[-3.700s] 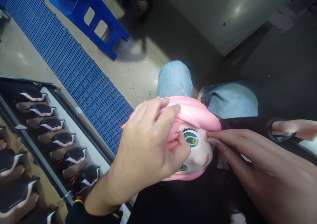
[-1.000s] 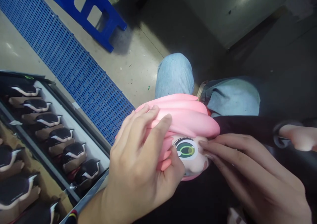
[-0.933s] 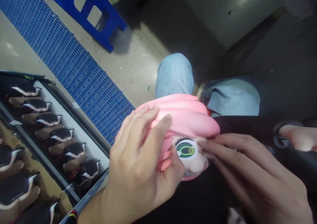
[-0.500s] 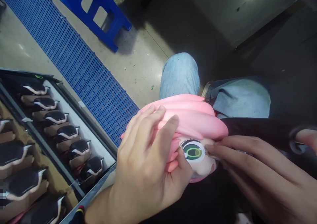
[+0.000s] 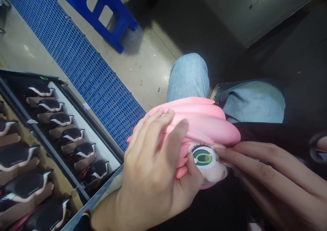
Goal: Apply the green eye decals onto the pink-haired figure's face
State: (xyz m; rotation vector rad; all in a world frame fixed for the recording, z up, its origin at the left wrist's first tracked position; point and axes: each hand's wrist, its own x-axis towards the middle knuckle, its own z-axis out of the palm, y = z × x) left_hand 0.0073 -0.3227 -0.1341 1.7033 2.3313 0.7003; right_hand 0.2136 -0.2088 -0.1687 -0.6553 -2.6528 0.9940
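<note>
A figure head with glossy pink hair (image 5: pixel 204 122) rests over my lap, its face turned toward the lower right. One large green eye (image 5: pixel 203 157) shows on the pale face. My left hand (image 5: pixel 158 169) wraps over the hair from the left, fingers on top and thumb beside the eye, holding the head. At the eye's right edge, the fingertips of my right hand (image 5: pixel 265 169) are pressed together against the face. Whatever they may pinch is too small to make out.
Dividers split a crate (image 5: pixel 95 198) at the left, holding rows of black and white parts (image 5: pixel 62 118). Beyond lie a blue slatted mat (image 5: pixel 84 57) and a blue plastic stool (image 5: pixel 112 16). My jeans-clad knees (image 5: pixel 189 76) are behind the head.
The whole view has shifted slightly, so things appear a little farther right. Both hands keep nearly the same places on the pink-haired head.
</note>
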